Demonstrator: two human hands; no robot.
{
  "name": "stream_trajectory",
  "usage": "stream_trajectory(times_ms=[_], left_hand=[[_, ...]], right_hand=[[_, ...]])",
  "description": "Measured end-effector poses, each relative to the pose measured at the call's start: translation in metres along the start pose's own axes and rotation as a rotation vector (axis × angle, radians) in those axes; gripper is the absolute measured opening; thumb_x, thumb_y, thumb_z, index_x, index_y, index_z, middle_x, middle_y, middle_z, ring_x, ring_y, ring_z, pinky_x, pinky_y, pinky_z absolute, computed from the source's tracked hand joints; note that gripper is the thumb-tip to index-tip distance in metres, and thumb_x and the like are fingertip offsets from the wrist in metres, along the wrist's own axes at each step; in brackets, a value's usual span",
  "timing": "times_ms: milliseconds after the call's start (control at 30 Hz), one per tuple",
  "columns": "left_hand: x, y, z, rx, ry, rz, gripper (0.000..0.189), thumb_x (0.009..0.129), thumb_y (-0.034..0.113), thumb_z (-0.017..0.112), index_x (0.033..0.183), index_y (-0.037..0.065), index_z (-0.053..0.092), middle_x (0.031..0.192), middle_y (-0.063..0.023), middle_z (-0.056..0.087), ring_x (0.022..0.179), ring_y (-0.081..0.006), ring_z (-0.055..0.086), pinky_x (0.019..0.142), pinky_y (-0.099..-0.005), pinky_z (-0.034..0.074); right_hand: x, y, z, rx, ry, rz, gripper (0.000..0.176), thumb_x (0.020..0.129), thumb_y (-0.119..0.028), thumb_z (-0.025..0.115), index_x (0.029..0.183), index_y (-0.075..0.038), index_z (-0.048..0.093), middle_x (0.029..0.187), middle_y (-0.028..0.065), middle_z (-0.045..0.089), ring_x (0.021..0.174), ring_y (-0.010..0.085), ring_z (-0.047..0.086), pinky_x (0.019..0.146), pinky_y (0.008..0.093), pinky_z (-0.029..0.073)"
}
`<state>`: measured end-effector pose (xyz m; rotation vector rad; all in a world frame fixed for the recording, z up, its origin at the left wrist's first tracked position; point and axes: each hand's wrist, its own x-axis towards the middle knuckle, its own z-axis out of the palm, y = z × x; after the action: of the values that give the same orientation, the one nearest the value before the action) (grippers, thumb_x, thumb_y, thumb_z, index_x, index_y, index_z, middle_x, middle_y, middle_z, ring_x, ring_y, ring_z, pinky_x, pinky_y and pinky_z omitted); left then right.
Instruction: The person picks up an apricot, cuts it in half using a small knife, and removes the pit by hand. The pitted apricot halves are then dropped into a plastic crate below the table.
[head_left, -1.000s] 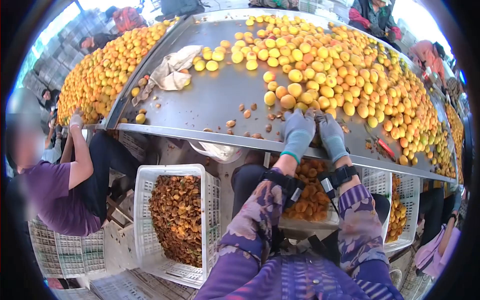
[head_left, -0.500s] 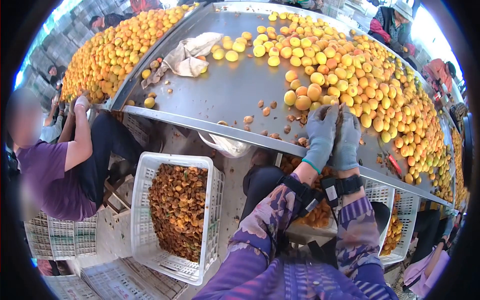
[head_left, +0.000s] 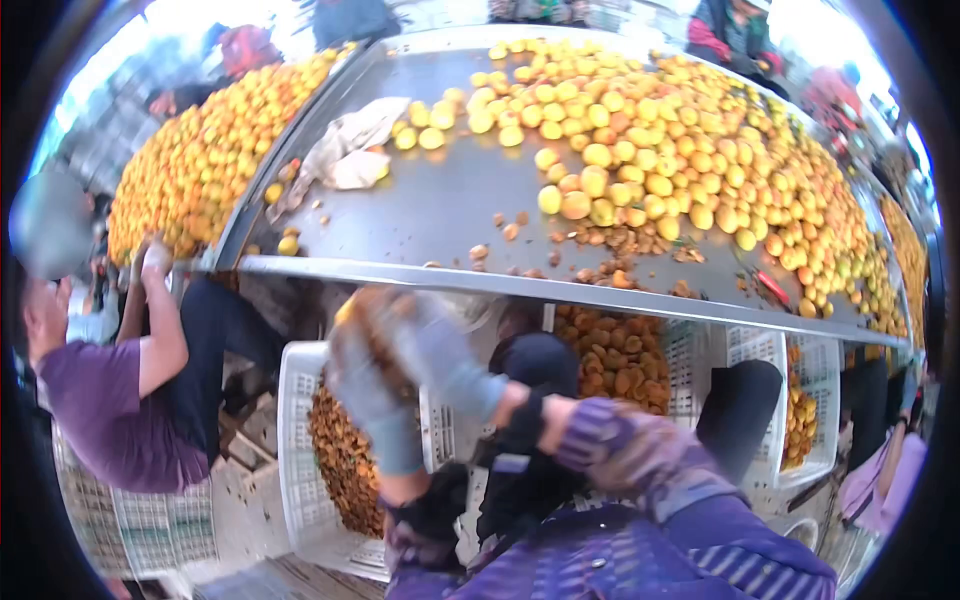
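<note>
Both gloved hands are cupped together over the left white crate (head_left: 300, 430), smeared by motion. My left hand (head_left: 368, 385) is on the near left side and my right hand (head_left: 437, 345) on the right, its arm reaching across my body. Between them is a blurred brown-orange clump (head_left: 378, 318), seemingly apricot pits. The crate below holds many brown pits (head_left: 345, 470), partly hidden by my hands. On the metal table (head_left: 430, 205), more pits (head_left: 605, 272) lie scattered near the front edge, in front of a large heap of yellow-orange apricots (head_left: 690, 150).
A crate of orange apricot halves (head_left: 612, 355) stands under the table edge, beside my knee. A red-handled tool (head_left: 772, 287) and a crumpled cloth (head_left: 345, 145) lie on the table. A person in a purple shirt (head_left: 115, 400) sits at left; other people work behind the table.
Both hands have left the table's front edge and swung left and down, over the crate of pits, carrying the brown clump between them. The view has shifted slightly.
</note>
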<state>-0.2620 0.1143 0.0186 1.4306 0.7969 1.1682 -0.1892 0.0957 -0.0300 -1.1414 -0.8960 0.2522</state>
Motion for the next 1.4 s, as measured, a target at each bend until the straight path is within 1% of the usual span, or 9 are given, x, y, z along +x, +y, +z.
stream_trajectory(times_ms=[33,100,167,267,433,500,667,933,1400], left_hand=[[-0.003,-0.009,-0.005,0.475,-0.028,0.398,0.038,0.097,0.026,0.05,0.122,-0.003,0.052,0.113,-0.0124,0.06,0.097,-0.019,0.06,0.085,-0.0298,0.05],[-0.016,-0.05,-0.09,-0.173,0.295,-0.307,0.041,0.094,0.027,0.053,0.121,-0.003,0.055,0.114,-0.0172,0.061,0.098,-0.0238,0.062,0.084,-0.0353,0.05],[-0.023,-0.088,-0.148,0.839,0.267,0.002,0.04,0.094,0.025,0.054,0.12,-0.005,0.055,0.113,-0.0139,0.062,0.1,-0.0218,0.061,0.085,-0.0339,0.048],[-0.026,-0.096,-0.134,0.551,0.205,-0.006,0.037,0.092,0.02,0.056,0.118,-0.006,0.056,0.113,-0.0141,0.062,0.099,-0.0185,0.06,0.085,-0.0306,0.047],[0.004,-0.035,0.009,0.266,-0.051,0.124,0.033,0.088,0.014,0.06,0.117,-0.004,0.058,0.111,-0.0129,0.062,0.094,-0.0163,0.059,0.084,-0.0305,0.047],[0.022,-0.034,0.052,0.327,-0.283,0.177,0.032,0.088,0.016,0.06,0.116,-0.001,0.06,0.111,-0.0139,0.062,0.097,-0.0219,0.06,0.085,-0.0324,0.047],[0.067,-0.052,0.147,0.932,-0.615,0.367,0.052,0.085,0.037,0.064,0.125,0.005,0.055,0.128,-0.0201,0.051,0.118,-0.0362,0.049,0.099,-0.0425,0.041],[0.062,-0.044,0.207,0.665,-1.283,-0.016,0.066,0.082,0.04,0.066,0.136,0.01,0.043,0.132,-0.0173,0.048,0.12,-0.033,0.05,0.1,-0.0398,0.042],[0.033,-0.048,0.266,0.787,-1.31,0.365,0.064,0.082,0.031,0.067,0.138,0.011,0.043,0.128,-0.0158,0.053,0.118,-0.0324,0.051,0.1,-0.0368,0.041]], right_hand=[[0.01,-0.036,-0.006,0.375,-0.083,0.355,0.039,0.088,-0.036,0.061,0.105,-0.001,0.059,0.098,0.0191,0.063,0.091,0.0323,0.06,0.082,0.0448,0.047],[-0.015,-0.035,0.02,-0.405,-0.501,0.375,0.035,0.09,-0.03,0.059,0.11,0.0,0.058,0.103,0.019,0.064,0.097,0.0307,0.061,0.084,0.0357,0.048],[-0.031,-0.02,0.02,-0.364,-0.334,0.312,0.043,0.086,-0.037,0.062,0.106,0.0,0.061,0.103,0.0222,0.064,0.097,0.0359,0.061,0.082,0.0402,0.048],[0.002,-0.046,-0.033,-0.404,-0.324,0.325,0.033,0.086,-0.032,0.06,0.101,-0.002,0.065,0.098,0.0195,0.065,0.094,0.0359,0.061,0.081,0.0426,0.048],[0.057,-0.065,-0.19,-1.115,-0.249,-0.136,0.025,0.079,-0.026,0.063,0.095,-0.007,0.069,0.096,0.0157,0.066,0.095,0.0339,0.063,0.081,0.0407,0.051],[0.079,-0.067,-0.258,-1.006,0.066,0.454,0.039,0.082,-0.042,0.062,0.098,-0.008,0.069,0.096,0.0152,0.068,0.094,0.0314,0.064,0.081,0.0414,0.051],[0.076,-0.06,-0.37,-1.462,0.036,0.712,0.047,0.083,-0.048,0.059,0.109,-0.008,0.064,0.11,0.0194,0.063,0.104,0.0324,0.061,0.089,0.0402,0.048],[0.077,-0.064,-0.349,-1.333,-0.373,0.708,0.043,0.083,-0.033,0.059,0.113,-0.001,0.058,0.111,0.0202,0.062,0.106,0.0341,0.059,0.091,0.0416,0.047],[0.081,-0.043,-0.328,-1.34,-0.534,0.534,0.039,0.078,-0.017,0.056,0.115,-0.006,0.06,0.113,0.0198,0.06,0.103,0.037,0.06,0.089,0.0404,0.049]])
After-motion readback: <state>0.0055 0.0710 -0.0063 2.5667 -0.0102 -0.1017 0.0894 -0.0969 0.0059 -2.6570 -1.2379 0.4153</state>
